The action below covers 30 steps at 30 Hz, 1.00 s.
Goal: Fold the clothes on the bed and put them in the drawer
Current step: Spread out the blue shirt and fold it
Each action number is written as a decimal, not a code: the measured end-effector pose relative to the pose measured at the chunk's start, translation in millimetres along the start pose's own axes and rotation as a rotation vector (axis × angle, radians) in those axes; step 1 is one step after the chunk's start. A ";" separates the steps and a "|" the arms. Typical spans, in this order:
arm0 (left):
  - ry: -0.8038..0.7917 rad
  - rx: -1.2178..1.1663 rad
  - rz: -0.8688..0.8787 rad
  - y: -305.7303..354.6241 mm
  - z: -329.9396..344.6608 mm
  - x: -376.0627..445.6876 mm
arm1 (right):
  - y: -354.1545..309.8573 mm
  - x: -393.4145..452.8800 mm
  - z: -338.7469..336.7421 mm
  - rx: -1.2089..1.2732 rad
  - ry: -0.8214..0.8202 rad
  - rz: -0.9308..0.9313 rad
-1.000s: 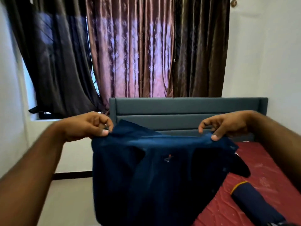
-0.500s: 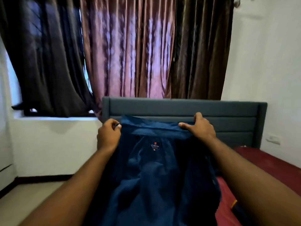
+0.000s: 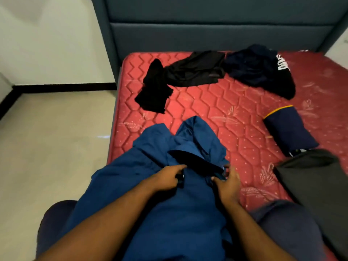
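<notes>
Red quilted mattress (image 3: 216, 102) fills the view, set against a grey-blue padded headboard (image 3: 207, 34), with pale floor tiles (image 3: 52, 132) to your left. Half a second ago your head was raised toward the curtains and you held the blue shirt (image 3: 169, 213) up in front of the headboard; your view now points down at the bed, and the shirt has come down so that its upper part lies bunched on the mattress near the edge while the rest drapes over your lap.

Your left hand (image 3: 167, 178) grips the shirt fabric with curled fingers beside the dark collar area. Your right hand (image 3: 227, 182) pinches the cloth just to the right of that dark fold. Both hands are closed on the shirt, close together, where earlier they were spread wider along its top edge.

Items lying loose on the mattress: a black garment (image 3: 154, 89) near the left edge, a dark crumpled garment (image 3: 195, 69) beside it by the headboard, a navy garment with white lettering (image 3: 259, 70) further right, a navy folded piece with a yellow trim line (image 3: 288, 129) at the right, and a dark grey garment (image 3: 316, 185) at the lower right. No drawer or other container is in view; I cannot tell where it stands.
</notes>
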State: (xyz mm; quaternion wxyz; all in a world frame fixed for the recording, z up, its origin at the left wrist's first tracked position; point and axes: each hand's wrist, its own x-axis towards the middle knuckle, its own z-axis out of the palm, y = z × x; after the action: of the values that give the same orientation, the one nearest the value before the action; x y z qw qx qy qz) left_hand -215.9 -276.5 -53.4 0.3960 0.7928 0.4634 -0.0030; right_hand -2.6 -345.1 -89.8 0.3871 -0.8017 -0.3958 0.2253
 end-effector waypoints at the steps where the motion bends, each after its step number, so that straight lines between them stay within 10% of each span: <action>1: -0.006 0.045 0.013 -0.6 -6.9 3.8 | -0.9 -1.0 -4.8 0.015 0.013 0.002; 7: 0.086 0.825 0.162 11.8 -39.2 13.7 | -29.3 2.2 -18.7 0.246 -0.002 -0.001; 10: 0.294 0.992 0.542 10.8 -62.4 16.0 | -62.0 25.0 -35.4 0.348 -0.348 -0.151; 13: 0.098 0.662 0.552 18.9 -94.0 21.5 | -101.7 55.8 -48.7 0.009 -0.610 -0.254; 18: -0.045 -0.016 0.194 29.3 -103.2 5.6 | -113.0 62.9 -50.3 -0.607 -0.236 -0.358; 23: 0.122 -0.683 -0.110 21.2 -64.1 -24.5 | -107.0 -0.2 -38.1 0.821 -0.410 0.160; 30: 0.199 -0.980 -0.095 36.0 -42.8 -42.8 | -100.9 -35.2 -12.4 1.049 -0.503 0.316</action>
State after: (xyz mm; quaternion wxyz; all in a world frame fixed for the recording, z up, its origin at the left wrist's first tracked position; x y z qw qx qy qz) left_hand -229.4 -290.1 14.4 0.6751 0.4882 0.4813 0.2725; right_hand -61.4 -339.9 0.2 0.5873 -0.4751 -0.1875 0.6278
